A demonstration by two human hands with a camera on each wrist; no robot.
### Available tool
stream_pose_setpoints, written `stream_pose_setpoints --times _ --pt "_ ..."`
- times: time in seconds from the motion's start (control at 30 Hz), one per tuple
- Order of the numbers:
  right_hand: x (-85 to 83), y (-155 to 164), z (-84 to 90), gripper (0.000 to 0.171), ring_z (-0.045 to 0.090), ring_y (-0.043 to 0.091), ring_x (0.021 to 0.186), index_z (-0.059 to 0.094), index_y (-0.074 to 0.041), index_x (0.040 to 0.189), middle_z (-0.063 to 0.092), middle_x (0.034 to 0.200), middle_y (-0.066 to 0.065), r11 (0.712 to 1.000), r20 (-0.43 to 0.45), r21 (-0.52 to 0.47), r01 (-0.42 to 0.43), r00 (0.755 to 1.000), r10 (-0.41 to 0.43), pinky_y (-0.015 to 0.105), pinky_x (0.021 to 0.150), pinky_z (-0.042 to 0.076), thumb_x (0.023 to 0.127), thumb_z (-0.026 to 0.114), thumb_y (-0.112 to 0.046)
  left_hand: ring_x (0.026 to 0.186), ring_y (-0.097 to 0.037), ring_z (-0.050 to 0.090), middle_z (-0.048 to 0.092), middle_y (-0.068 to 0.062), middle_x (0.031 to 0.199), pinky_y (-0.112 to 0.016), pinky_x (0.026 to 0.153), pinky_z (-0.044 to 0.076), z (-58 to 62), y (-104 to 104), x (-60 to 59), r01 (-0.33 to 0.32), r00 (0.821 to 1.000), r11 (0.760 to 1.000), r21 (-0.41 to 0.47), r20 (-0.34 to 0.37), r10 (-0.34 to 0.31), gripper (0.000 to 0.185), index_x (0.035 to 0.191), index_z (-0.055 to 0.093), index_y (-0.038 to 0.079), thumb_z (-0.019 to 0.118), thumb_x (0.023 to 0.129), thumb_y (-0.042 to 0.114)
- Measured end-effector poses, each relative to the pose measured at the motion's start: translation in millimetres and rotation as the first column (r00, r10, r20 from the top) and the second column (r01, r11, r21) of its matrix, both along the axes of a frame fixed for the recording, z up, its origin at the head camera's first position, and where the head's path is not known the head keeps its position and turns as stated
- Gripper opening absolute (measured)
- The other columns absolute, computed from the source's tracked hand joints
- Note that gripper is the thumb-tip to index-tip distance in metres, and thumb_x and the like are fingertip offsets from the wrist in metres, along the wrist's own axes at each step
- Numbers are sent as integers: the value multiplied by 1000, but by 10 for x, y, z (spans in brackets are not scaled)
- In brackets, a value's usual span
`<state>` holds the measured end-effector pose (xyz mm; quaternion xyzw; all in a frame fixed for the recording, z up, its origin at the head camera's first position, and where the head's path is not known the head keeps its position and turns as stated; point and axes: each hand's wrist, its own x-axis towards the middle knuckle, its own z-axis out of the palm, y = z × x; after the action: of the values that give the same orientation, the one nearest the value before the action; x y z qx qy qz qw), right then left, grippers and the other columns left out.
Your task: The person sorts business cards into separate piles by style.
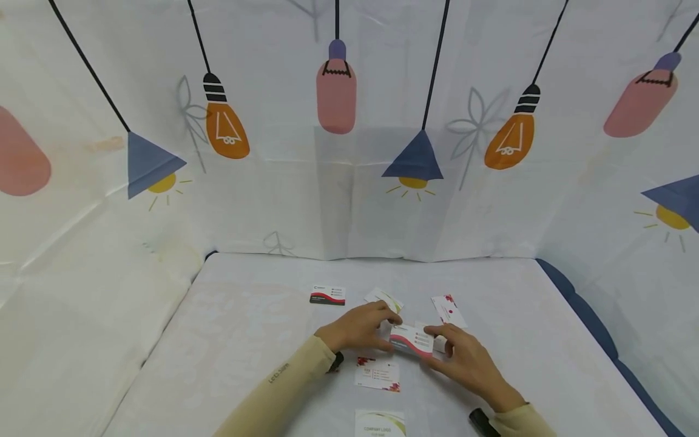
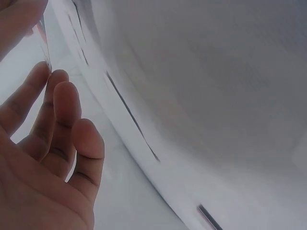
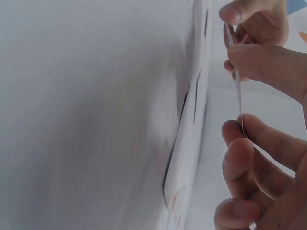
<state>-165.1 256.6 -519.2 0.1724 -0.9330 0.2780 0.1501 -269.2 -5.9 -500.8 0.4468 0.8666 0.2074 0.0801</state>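
Note:
A business card with a red and grey wave (image 1: 411,340) is held just above the white table (image 1: 246,328), one end in each hand. My left hand (image 1: 382,331) pinches its left end and my right hand (image 1: 441,349) pinches its right end. In the right wrist view the card (image 3: 237,81) shows edge-on, with the right fingers (image 3: 254,143) below it and the left hand (image 3: 254,24) above. In the left wrist view only a sliver of the card (image 2: 45,45) shows past the left fingers (image 2: 62,110).
Other cards lie flat around the hands: a black-and-red one (image 1: 327,295) at the back left, a white-and-green one (image 1: 384,299), a red-flowered one (image 1: 449,311), another flowered one (image 1: 377,373) and a "COMPANY LOGO" card (image 1: 380,423) nearest me. A lamp-patterned curtain (image 1: 349,152) walls three sides.

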Motion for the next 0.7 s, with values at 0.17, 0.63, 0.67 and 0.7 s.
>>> stream_pose_setpoints --times 0.17,0.63,0.67,0.7 --pt "-56 -97 -19 56 49 2 66 72 -15 120 68 104 -11 999 -42 -20 -25 999 24 20 56 40 71 94 -31 102 -7 55 58 13 120 -21 89 46 4 -109 -38 -6 1000 1000 12 18 6 56 131 66 25 85 82 42" --pt "-308 -443 35 56 48 3 68 71 -17 124 63 101 -11 1000 38 -4 -26 999 26 21 56 39 75 91 -35 103 -9 56 58 10 121 -28 92 48 50 -476 -157 -78 997 997 3 -5 78 56 133 65 25 84 83 42" --pt "-328 -471 37 56 48 4 69 71 -18 125 63 102 -11 1000 45 -6 -27 999 27 22 56 39 76 91 -35 103 -9 56 58 10 121 -28 92 48 60 -504 -169 -81 997 997 3 -7 81 56 133 65 24 84 83 42" --pt "-348 -498 36 56 48 4 69 70 -18 125 63 103 -11 1000 51 -6 -26 998 27 22 56 39 76 91 -36 102 -10 56 58 9 121 -29 91 48 75 -531 -177 -86 996 996 0 -9 86 56 133 65 24 84 83 42"
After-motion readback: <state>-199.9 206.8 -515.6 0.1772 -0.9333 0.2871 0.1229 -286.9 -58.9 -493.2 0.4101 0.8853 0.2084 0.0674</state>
